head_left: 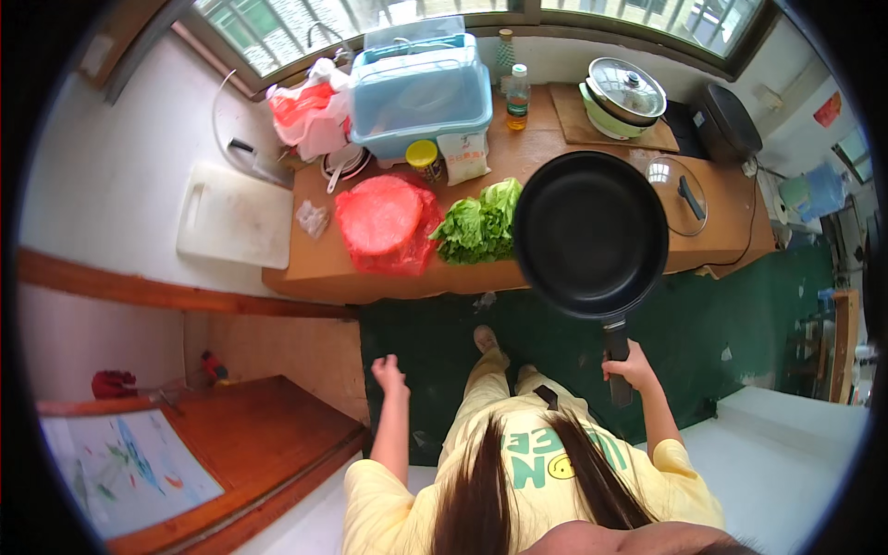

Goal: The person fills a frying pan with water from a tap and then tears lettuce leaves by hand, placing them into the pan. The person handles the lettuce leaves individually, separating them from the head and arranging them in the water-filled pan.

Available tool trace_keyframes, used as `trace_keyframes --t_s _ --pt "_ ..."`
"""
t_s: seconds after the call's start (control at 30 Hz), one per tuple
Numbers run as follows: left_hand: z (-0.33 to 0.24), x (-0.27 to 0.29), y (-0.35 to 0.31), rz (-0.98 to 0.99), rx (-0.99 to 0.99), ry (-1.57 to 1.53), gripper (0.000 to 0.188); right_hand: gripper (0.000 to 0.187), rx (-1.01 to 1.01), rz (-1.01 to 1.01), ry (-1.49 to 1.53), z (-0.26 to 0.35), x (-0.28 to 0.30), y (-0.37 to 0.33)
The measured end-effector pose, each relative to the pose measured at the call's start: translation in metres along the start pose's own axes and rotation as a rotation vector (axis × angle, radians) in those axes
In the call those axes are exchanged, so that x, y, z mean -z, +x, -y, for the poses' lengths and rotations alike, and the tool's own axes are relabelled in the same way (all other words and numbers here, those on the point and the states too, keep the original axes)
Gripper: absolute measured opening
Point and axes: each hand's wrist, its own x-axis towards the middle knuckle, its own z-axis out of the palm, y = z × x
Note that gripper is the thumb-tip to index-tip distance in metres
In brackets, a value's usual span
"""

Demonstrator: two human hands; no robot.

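A black frying pan (592,236) is held up by its handle in my right hand (631,367), its inside facing me. The pan hides part of the counter behind it. Down at my left side, my left hand (389,375) hangs in the air with its fingers curled in and nothing visible in them. Leafy green lettuce (476,227) lies at the counter's front edge, just left of the pan. A glass lid (668,190) with a black handle rests on the counter to the pan's right.
On the brown counter (319,259) stand a red plastic bag (379,217), a blue lidded box (421,102), a yellow-capped jar (423,159), an oil bottle (517,104) and a lidded green pot (610,123). A white cutting board (236,217) is at the left. A wooden door (268,430) stands lower left.
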Motion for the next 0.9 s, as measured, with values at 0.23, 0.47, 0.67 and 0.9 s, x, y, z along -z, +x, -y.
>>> trace_keyframes --t_s 0.23,0.47,0.67,0.9 --pt "-0.002 -0.019 -0.241 1.063 0.160 -0.147 0.042 0.035 -0.039 0.388 -0.164 -0.008 -0.102 -0.017" --pt "-0.012 0.019 -0.208 0.696 0.263 -0.657 0.049 0.034 -0.043 0.756 -0.413 -0.014 -0.262 0.017" --pt "0.006 0.154 -0.121 0.302 0.224 -0.758 0.046 0.030 -0.125 0.951 -0.512 -0.021 -0.433 0.040" --pt "-0.015 0.390 -0.018 -0.675 -0.270 -0.741 0.028 0.027 -0.265 1.046 -0.493 -0.021 -0.629 0.071"
